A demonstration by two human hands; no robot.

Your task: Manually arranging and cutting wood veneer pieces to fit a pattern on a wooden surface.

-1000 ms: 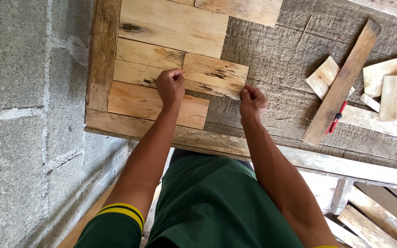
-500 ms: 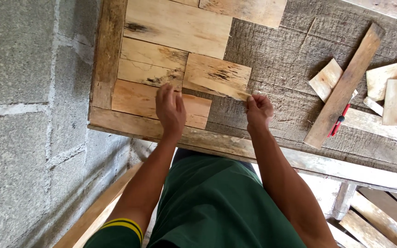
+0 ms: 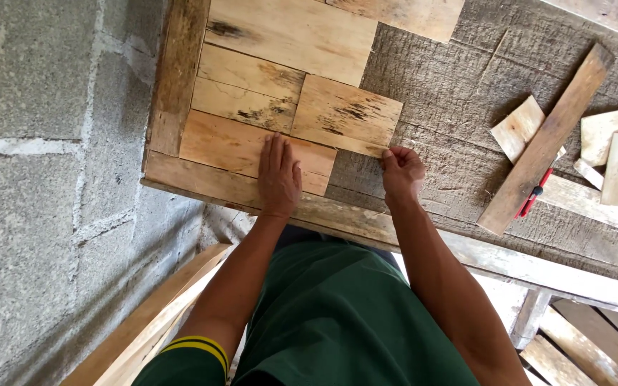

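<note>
While left hand [image 3: 278, 175] lies flat on plank [image 3: 252, 151], right hand [image 3: 402, 171] pinches board [image 3: 346, 114].

Rough carpentry work area, likely an unfinished building. Bare grey block wall [image 3: 44, 179] at left with mortar joints exposed. Weathered plank worktop [image 3: 466, 93] carries fitted wood panels [image 3: 287, 78]; offcuts [image 3: 609, 157] lie scattered at right. Loose timber lengths [image 3: 144, 322] lean below near the wall.
</note>
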